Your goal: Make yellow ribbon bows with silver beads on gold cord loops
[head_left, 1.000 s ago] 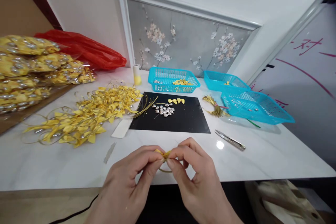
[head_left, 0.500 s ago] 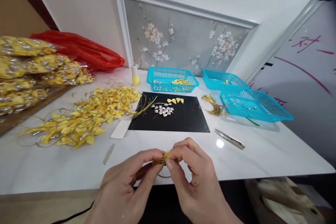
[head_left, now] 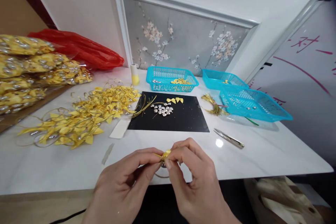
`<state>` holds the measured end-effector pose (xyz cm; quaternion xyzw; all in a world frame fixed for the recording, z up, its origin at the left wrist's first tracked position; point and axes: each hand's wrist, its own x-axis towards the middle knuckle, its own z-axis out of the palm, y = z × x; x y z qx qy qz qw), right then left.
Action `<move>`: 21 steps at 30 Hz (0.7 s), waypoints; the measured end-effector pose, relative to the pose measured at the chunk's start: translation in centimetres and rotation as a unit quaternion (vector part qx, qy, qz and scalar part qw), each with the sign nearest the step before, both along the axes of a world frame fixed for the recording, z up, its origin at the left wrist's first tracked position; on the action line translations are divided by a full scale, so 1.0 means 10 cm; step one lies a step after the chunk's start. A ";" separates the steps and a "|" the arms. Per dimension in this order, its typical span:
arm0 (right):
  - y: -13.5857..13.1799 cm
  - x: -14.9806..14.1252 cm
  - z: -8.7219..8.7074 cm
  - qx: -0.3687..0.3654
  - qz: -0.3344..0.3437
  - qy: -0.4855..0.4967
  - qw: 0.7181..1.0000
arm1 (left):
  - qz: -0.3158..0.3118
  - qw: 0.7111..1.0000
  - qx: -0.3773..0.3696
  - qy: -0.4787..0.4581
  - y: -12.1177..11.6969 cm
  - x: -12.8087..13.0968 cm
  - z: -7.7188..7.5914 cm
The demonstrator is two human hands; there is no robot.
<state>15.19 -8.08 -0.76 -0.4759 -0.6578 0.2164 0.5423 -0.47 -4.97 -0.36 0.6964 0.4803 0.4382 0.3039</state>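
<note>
Over the near edge of the white table [head_left: 262,154], my left hand [head_left: 123,185] and my right hand [head_left: 194,182] pinch a small yellow ribbon bow [head_left: 165,154] between their fingertips. A thin gold wire loop [head_left: 159,175] hangs below the bow. Farther back lies a black mat [head_left: 183,119] with a heap of silver heart beads [head_left: 162,109], two loose yellow bows [head_left: 175,100] and gold wire strands [head_left: 143,106].
A pile of finished yellow bows [head_left: 84,115] lies left of the mat, with bagged ones [head_left: 31,70] and a red plastic bag [head_left: 78,49] behind. Three blue baskets [head_left: 172,78] [head_left: 223,78] [head_left: 252,105], a gold wire bundle [head_left: 214,106], metal snips [head_left: 229,139] and a small spool [head_left: 134,74] stand around.
Both hands kept pinching the bow and shifted slightly; the fingers worked the bow and wire. The view drifted a little to the right.
</note>
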 end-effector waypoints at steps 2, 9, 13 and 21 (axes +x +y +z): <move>0.00 -0.01 -0.01 0.005 -0.006 -0.006 1.000 | -0.002 1.000 -0.005 -0.004 0.01 0.01 0.00; -0.01 -0.04 -0.04 0.059 -0.026 -0.032 0.997 | 0.003 0.996 -0.072 -0.056 0.00 0.02 -0.05; -0.02 -0.05 -0.04 0.081 -0.034 -0.040 0.995 | 0.040 0.984 -0.116 -0.132 -0.01 0.08 -0.01; -0.03 -0.09 -0.03 0.097 -0.044 -0.037 0.994 | 0.031 0.946 -0.226 -0.230 0.05 0.10 0.11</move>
